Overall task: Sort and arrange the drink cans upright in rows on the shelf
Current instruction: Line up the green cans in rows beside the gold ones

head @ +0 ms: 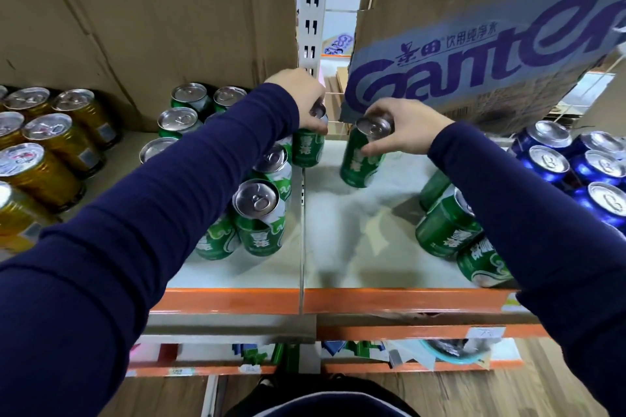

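Note:
My left hand (299, 101) grips the top of a green can (306, 149) standing at the back of the pale shelf (342, 244), next to the upright green cans (261, 213) grouped on the left. My right hand (403, 127) holds another green can (359, 159) by its rim, upright and slightly tilted, just right of the shelf seam. Under my right forearm lie more green cans (447, 227), tipped at angles.
Gold cans (44, 149) stand in rows at the far left and blue cans (572, 166) at the far right. Cardboard boxes (474, 41) hang low over the back of the shelf. A white slotted upright (311, 7) rises behind. The shelf's front edge (305, 300) is orange.

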`<state>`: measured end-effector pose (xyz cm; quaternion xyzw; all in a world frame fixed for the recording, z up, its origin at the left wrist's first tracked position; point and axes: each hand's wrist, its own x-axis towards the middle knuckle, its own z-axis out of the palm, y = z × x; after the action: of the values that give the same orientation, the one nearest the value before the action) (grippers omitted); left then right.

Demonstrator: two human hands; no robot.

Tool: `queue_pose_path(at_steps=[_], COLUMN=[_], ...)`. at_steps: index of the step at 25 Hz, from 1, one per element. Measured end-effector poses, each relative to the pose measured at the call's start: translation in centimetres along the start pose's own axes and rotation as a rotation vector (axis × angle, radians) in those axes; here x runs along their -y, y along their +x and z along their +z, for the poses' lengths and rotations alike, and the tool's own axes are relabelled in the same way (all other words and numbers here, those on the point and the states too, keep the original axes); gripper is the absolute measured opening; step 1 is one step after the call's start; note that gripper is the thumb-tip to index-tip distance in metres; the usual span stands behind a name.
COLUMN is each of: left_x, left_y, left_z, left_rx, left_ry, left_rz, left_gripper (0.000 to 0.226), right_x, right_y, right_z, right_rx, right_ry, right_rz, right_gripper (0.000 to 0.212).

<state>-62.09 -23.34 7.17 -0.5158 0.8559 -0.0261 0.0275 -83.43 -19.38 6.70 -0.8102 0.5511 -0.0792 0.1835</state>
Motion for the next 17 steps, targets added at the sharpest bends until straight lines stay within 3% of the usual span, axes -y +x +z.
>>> queue_pose_path(at_steps=[6, 13, 17], left_x=[-0.3, -2.2, -2.5], left_y=[-0.5, 1.3, 2.5], left_z=[-0.5, -1.1, -0.5], left_rx=[0.061, 0.012, 0.022], left_ry=[0.082, 0.035, 0.157], left_rz=[0.027, 0.106, 0.101], left_gripper=[0.055, 0.050, 0.050], right_x=[1.8, 0.8, -0.1], right_y=[-0.2, -1.2, -1.6], right_z=[1.0, 0.3, 0.0], right_rx=[0.006, -0.011, -0.034], right_ry=[0.027, -0.041, -0.020], right_rz=[-0.017, 0.010, 0.016], right_gripper=[0.067, 0.060, 0.063])
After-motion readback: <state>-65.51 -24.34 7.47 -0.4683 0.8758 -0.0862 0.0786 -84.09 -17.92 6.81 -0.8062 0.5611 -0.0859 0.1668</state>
